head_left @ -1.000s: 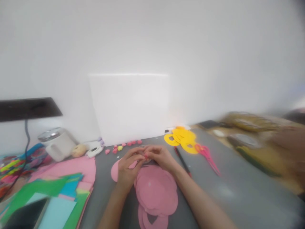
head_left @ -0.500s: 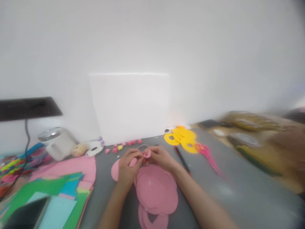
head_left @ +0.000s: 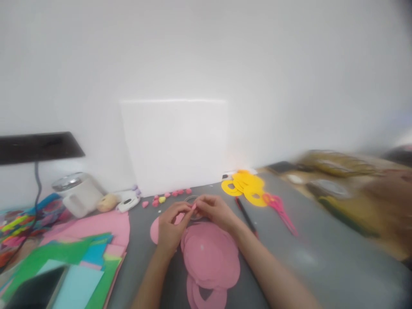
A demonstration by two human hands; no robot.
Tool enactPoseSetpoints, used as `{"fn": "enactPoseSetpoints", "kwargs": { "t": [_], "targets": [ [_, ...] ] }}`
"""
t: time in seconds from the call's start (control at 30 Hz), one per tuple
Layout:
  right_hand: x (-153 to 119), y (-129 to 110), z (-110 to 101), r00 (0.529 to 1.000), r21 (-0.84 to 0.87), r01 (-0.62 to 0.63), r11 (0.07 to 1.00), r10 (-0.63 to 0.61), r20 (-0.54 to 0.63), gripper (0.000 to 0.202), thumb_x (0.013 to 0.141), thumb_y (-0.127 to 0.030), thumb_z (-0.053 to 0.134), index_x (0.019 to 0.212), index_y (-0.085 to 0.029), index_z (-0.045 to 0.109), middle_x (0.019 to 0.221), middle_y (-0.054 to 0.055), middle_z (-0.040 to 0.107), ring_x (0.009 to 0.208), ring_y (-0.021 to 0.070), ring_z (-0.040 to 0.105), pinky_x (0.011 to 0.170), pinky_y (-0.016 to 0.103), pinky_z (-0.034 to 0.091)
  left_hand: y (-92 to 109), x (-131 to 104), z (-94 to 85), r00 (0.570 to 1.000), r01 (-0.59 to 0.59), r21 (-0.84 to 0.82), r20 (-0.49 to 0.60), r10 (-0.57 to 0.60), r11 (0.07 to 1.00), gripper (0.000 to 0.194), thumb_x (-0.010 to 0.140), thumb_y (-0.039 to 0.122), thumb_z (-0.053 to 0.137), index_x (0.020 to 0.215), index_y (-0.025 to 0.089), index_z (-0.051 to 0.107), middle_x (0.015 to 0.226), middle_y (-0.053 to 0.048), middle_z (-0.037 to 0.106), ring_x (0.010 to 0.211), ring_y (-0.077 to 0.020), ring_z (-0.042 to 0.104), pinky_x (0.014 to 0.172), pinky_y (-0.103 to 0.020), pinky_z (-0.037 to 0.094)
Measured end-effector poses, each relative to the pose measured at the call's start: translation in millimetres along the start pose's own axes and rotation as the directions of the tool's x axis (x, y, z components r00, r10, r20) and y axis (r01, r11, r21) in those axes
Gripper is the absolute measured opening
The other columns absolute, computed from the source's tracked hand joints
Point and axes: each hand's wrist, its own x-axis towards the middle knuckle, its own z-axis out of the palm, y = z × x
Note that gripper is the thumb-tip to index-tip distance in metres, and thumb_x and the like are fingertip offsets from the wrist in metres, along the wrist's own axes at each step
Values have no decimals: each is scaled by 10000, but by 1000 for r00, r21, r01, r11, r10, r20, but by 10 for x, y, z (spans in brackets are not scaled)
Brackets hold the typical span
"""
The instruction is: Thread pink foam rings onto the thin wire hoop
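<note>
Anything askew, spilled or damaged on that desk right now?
Nothing looks plainly spilled or damaged. The pink cutouts at lower centre overlap unevenly, which seems ordinary for a loose pile. The white mug at left appears to lean, though that may be lens distortion.

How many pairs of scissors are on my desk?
1. The pink scissors lie right of your right hand, beside the yellow cutouts. Others may be hidden.

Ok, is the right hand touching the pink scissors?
Apart: the head view shows bare gray tabletop and the black pen between the right hand and the pink scissors.
</note>
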Motion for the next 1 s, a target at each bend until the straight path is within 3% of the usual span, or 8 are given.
{"fn": "enactPoseSetpoints", "kwargs": {
  "t": [0.2,0.5,0.77,1.0],
  "targets": [
    [10,17,53,993,4,10,1000,-10,-115,304,623,-357,758,814,-176,604,675,-29,632,541,89,585,588,245,489,53,10,6,999,-25,14,36,24,1000,70,754,210,619,685,199,621,753,-25,664,713,-163,634,676,-277,504],
    [-25,-59,52,1000,-104,3,995,-3,-3,322,700,-446,667,693,-125,651,615,7,636,591,106,598,646,262,496,31,15,-3,997,-79,129,9,79,988,86,766,206,605,682,195,621,928,-54,648,868,-182,613,790,-315,475],
    [-20,-33,-20,993,-59,-103,993,106,44,296,669,-400,718,785,-132,671,657,20,659,622,107,611,665,253,482,4,9,1,997,25,51,68,-29,998,65,757,206,607,696,188,621,736,-20,607,697,-147,587,616,-246,476],
    [1,-4,-77,981,52,-194,980,193,16,270,625,-352,762,743,-138,648,621,5,641,566,85,580,572,203,440,53,26,-26,977,97,-38,196,-88,995,48,739,172,615,772,183,647,799,-37,622,717,-149,597,661,-267,506]
  ]
}}
